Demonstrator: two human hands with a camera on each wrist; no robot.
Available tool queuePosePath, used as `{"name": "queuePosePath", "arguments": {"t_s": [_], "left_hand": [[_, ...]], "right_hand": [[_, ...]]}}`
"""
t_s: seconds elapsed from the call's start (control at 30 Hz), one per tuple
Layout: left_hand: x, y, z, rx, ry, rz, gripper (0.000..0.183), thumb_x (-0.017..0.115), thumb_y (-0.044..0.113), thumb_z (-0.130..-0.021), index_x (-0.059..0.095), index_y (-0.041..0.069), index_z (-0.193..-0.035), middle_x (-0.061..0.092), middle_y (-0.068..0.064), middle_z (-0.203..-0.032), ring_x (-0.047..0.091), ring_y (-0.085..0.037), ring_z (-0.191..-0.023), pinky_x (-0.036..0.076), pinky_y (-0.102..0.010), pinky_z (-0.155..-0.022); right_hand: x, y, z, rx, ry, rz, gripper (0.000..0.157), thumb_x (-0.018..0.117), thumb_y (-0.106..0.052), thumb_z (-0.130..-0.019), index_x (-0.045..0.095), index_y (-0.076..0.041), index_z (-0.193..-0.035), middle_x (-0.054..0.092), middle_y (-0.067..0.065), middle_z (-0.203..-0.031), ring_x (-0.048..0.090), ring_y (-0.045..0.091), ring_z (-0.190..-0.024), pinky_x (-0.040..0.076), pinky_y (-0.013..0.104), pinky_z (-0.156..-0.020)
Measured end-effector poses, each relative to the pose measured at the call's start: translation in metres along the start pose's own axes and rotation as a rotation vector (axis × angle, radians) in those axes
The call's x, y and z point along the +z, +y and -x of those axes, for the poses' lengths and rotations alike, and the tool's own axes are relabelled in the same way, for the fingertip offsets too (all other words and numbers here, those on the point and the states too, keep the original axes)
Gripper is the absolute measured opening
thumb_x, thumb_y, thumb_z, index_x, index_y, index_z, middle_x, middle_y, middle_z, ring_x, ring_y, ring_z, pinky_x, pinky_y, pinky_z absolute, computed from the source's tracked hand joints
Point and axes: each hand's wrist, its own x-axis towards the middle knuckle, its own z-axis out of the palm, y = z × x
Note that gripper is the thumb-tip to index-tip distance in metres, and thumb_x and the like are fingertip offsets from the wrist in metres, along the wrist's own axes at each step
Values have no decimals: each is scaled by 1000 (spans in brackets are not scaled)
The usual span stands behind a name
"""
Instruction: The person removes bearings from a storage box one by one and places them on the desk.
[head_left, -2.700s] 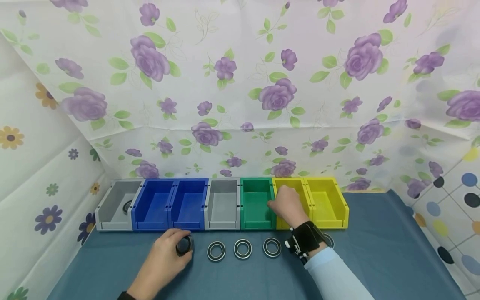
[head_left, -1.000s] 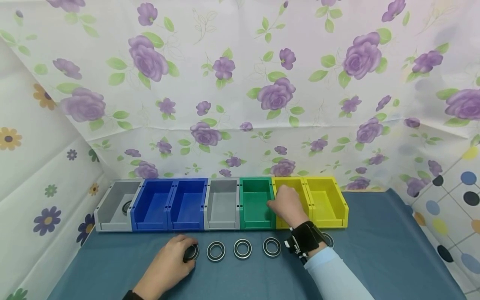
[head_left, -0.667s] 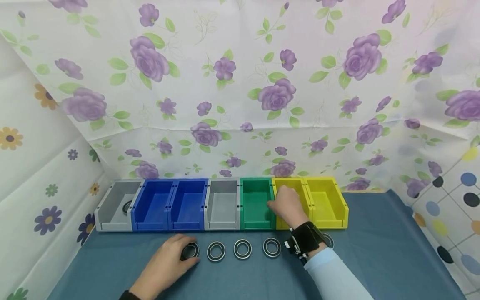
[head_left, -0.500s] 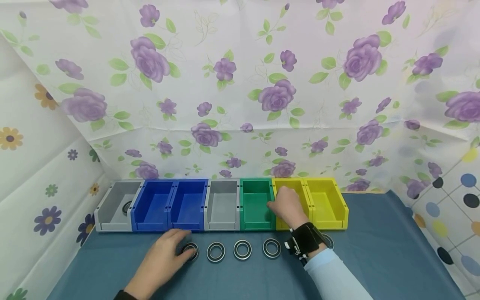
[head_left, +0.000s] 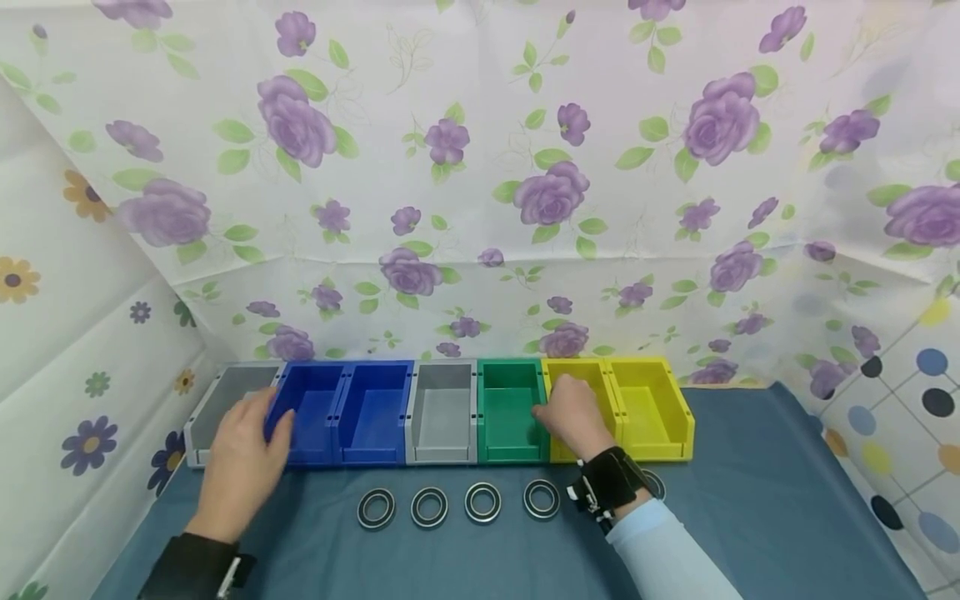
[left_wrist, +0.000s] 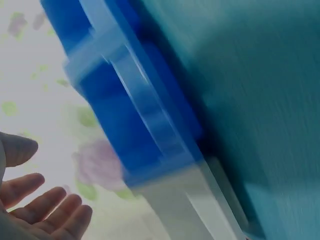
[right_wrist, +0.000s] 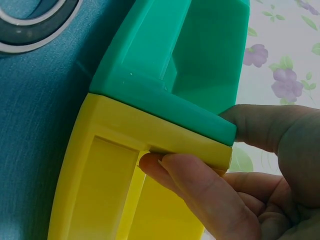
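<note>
My left hand (head_left: 242,462) hovers at the left end of the bin row, over the left grey bin (head_left: 217,408) and beside the left blue bin (head_left: 311,417). Its fingers are spread and hold nothing, as the left wrist view shows of the hand (left_wrist: 45,210). With thumb and fingers my right hand (head_left: 576,415) pinches the adjoining walls of the green bin (right_wrist: 165,107) and the yellow bin (right_wrist: 100,165). Several ball bearings lie flat in a row before the bins, among them the leftmost bearing (head_left: 376,493). The right wrist partly hides the rightmost bearing (head_left: 656,482).
A second blue bin (head_left: 372,417), a middle grey bin (head_left: 442,408) and the rightmost yellow bin (head_left: 651,408) complete the row. Behind it rises a flowered cloth (head_left: 480,292). A blue cloth (head_left: 750,500) covers the table.
The left hand brought a bearing down at the left of the row, let go of it, then moved left to the grey bin, covering the bearing seen inside earlier. The right hand stays put.
</note>
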Motion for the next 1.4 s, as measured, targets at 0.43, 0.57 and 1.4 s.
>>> {"name": "queuePosePath", "arguments": {"t_s": [0.43, 0.57, 1.4], "left_hand": [[3, -73, -28, -6, -242, -139, 48, 47, -3, -84, 42, -10, -131, 43, -35, -128, 42, -53, -113, 36, -66, -89], [3, -87, -32, -6, -372, -143, 50, 48, -2, -86, 38, -10, -135, 41, -37, -128, 41, -53, -114, 36, -66, -90], [24, -118, -47, -27, -732, -204, 55, 50, -1, -84, 38, -8, -137, 27, -38, -142, 27, -55, -127, 26, -66, -101]], "right_hand": [[1, -2, 0, 0, 7, 19, 26, 73, -28, -79, 61, -6, -73, 56, 6, -60, 53, 19, -51, 39, 25, -42], [0, -3, 1, 3, 12, 21, 26, 74, -28, -79, 61, -6, -72, 56, 7, -60, 53, 19, -51, 39, 25, -42], [0, -3, 2, 6, 18, 27, 27, 73, -29, -79, 61, -7, -69, 56, 6, -58, 53, 19, -49, 39, 24, -41]]}}
